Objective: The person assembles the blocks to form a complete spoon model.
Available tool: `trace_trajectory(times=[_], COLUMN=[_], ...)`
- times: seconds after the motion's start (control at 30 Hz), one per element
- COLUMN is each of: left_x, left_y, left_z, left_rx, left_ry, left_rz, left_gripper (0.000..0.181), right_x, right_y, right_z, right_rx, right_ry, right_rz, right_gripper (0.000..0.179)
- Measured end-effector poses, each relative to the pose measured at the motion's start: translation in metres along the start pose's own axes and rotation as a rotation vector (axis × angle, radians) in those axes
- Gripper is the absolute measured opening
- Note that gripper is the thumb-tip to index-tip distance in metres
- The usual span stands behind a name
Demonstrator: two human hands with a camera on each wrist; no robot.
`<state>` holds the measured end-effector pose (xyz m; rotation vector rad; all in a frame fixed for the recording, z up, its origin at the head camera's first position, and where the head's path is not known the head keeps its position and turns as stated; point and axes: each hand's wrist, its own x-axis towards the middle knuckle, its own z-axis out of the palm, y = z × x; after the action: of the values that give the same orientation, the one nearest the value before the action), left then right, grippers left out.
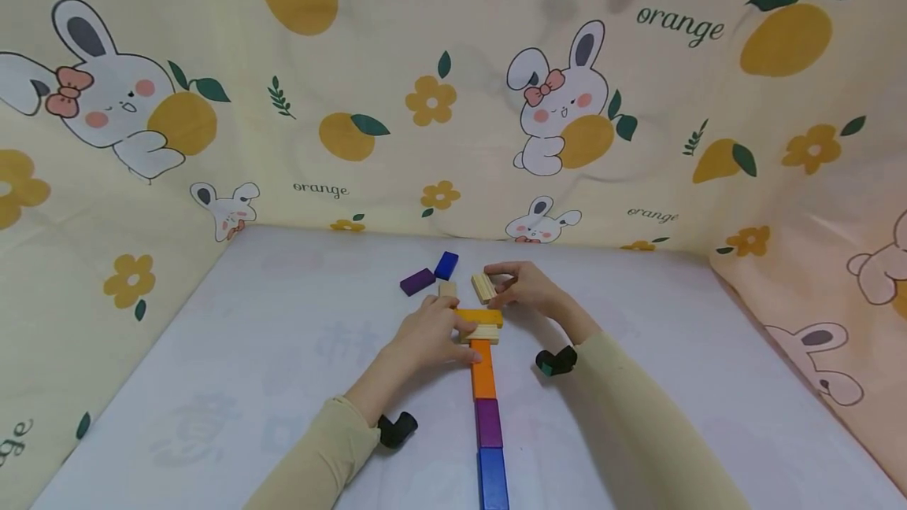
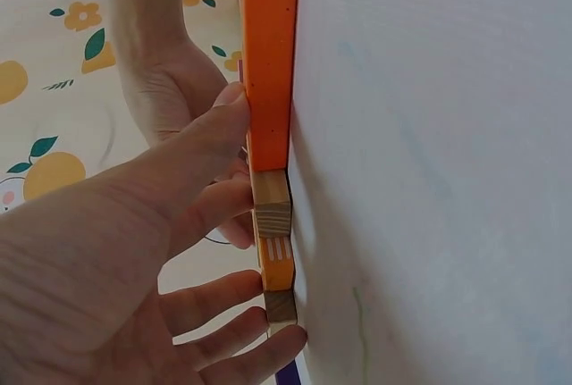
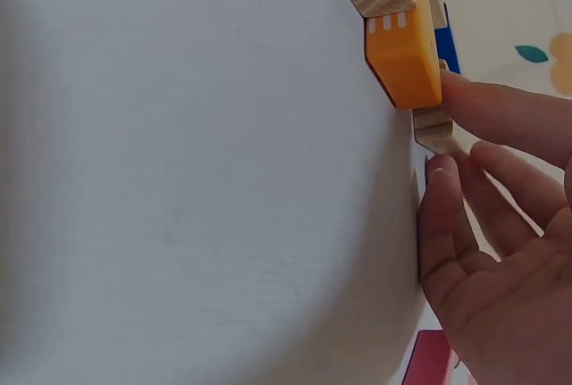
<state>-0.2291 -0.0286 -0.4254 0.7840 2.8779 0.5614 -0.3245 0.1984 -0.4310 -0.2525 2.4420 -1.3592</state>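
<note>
A row of blocks runs up the middle of the table in the head view: blue, purple and orange. At its far end a plain wooden block and a yellow block lie crosswise. My left hand lies along the left side of this end. Its thumb touches the orange block, and its loosely spread fingers reach along the crosswise blocks' ends. Beyond the yellow block, my right hand pinches another plain wooden block, which stands at an angle to the row.
Past the row's end lie a loose purple block, a blue block and a small plain wooden block. A patterned cloth stands behind the white table. Something pink shows low in the right wrist view.
</note>
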Motion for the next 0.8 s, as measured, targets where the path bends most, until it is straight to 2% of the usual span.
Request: trace_trajectory(times=[0.2,0.43,0.63,0.8], left_x=[-0.001,-0.002,-0.002,-0.002], left_y=[0.001,0.001,0.002,0.002], left_z=[-0.002,-0.003,-0.003,-0.002], left_rx=[-0.005,-0.007,-0.008,-0.005], left_ry=[0.003,-0.001,-0.005,-0.007], left_rz=[0.000,-0.005,-0.005,-0.003], left_gripper=[0.055,0.055,0.054,0.055], right_x=[0.003,0.004,0.006,0.005], right_y=[-0.003,0.001,0.007,0.006], right_z=[0.000,0.001,0.003,0.005], right_rx=[-0.026,-0.039,-0.105,-0.165], right_ry=[-0.010,0.011,0.046,0.077], right_rz=[-0.018,-0.026,-0.045,-0.055], right_gripper=[0.065,0.056,0.049,0.054])
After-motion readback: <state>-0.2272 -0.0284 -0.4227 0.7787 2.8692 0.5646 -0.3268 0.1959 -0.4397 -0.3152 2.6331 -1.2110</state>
